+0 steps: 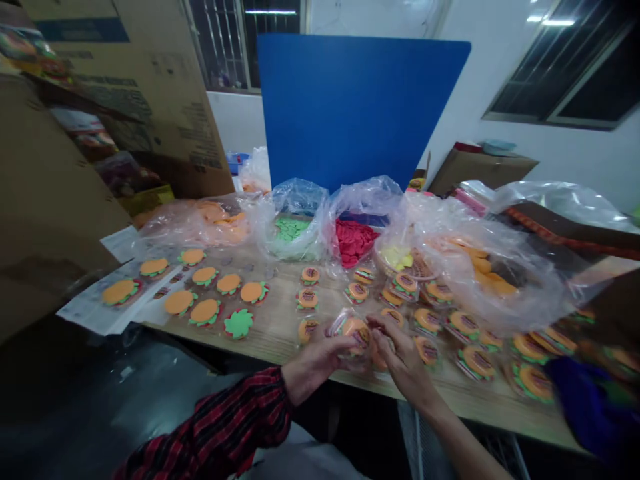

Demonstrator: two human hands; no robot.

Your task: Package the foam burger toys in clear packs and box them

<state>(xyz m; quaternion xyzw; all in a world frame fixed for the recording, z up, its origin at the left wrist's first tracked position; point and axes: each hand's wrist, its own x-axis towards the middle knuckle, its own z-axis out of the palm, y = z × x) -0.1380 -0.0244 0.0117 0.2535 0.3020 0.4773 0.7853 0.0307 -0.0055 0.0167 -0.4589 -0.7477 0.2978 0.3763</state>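
Note:
My left hand [320, 357] is closed around a toy hamburger [356, 330] in clear plastic packaging, thumb across its front. The burger has an orange top with a printed label. At the package's right edge, the bent fingers of my right hand [403, 363] pinch it; the exact contact is partly hidden. Close by on the table lie more packaged toy hamburgers, such as one [307, 299] beyond my left hand and another [476, 362] to the right. Farther left are unlabelled orange-topped burgers [205, 311] and a green lettuce-shaped piece [239, 324].
Along the back of the wooden table [280, 300] stand plastic bags of green pieces [293, 229], red pieces [354, 241] and orange pieces [483, 267]. A blue board [355, 107] rises behind them. Large cardboard boxes [55, 180] flank the left side; dark blue cloth [590, 407] lies right.

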